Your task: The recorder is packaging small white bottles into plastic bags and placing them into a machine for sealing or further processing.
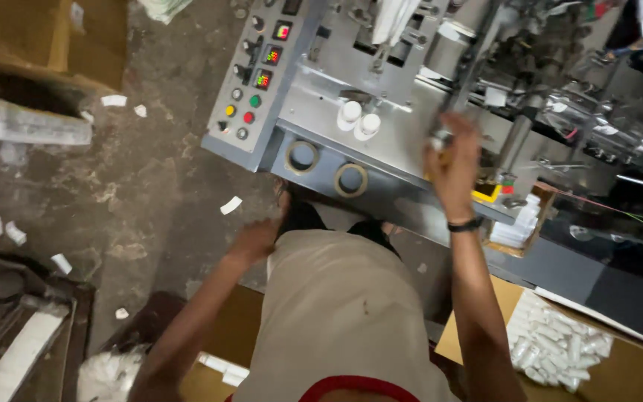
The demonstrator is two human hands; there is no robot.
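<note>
The right hand (pixel 452 160), raised at the grey metal packing machine (pixel 381 97), has its fingers curled around a small white object (pixel 438 141), too blurred to identify, held just above the machine's sloped surface. The left hand (pixel 253 242) hangs low by the hip, apparently empty; I cannot tell how its fingers stand.

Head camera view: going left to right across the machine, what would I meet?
Grey control panel with coloured buttons → two white rollers → raised right hand → small box of white packets.
</note>
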